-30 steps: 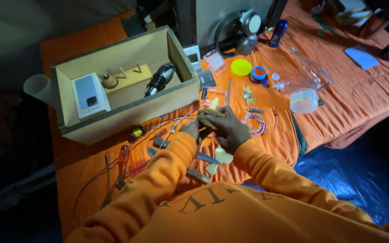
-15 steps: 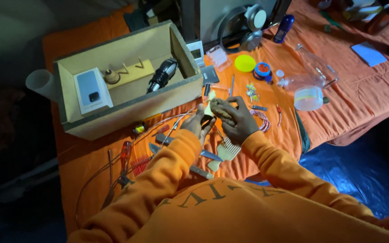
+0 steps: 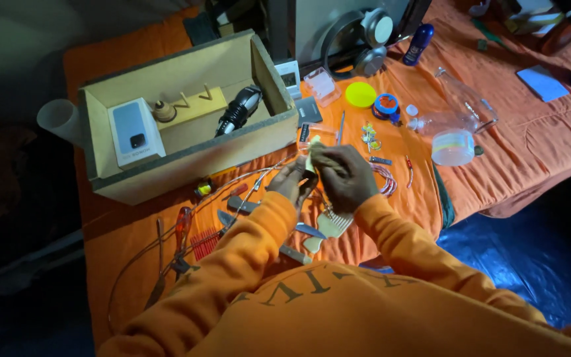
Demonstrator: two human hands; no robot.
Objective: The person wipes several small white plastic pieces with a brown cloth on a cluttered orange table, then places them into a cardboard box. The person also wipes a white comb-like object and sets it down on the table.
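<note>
My left hand (image 3: 288,183) grips a small pale cream piece (image 3: 312,143) from below, and its tip pokes up between both hands. My right hand (image 3: 346,174) is closed over the top of that piece. A brown rough pad is pressed under its fingers and mostly hidden. Both hands hover just above the orange cloth (image 3: 398,211), in front of the wooden box (image 3: 193,162). A pale comb (image 3: 336,223) lies on the cloth right below my right wrist.
The box holds a black rotary tool (image 3: 238,110) and a white carton (image 3: 131,135). A knife blade (image 3: 305,229), a red-handled screwdriver (image 3: 181,227) and a long wire (image 3: 141,260) lie near left. A clear bottle (image 3: 464,99), a plastic cup (image 3: 451,147), a yellow lid (image 3: 361,94) and a pink wire coil (image 3: 384,179) sit to the right.
My right hand has turned over and closed down on the pale piece, hiding the brown pad that showed half a second ago. The left hand stays put.
</note>
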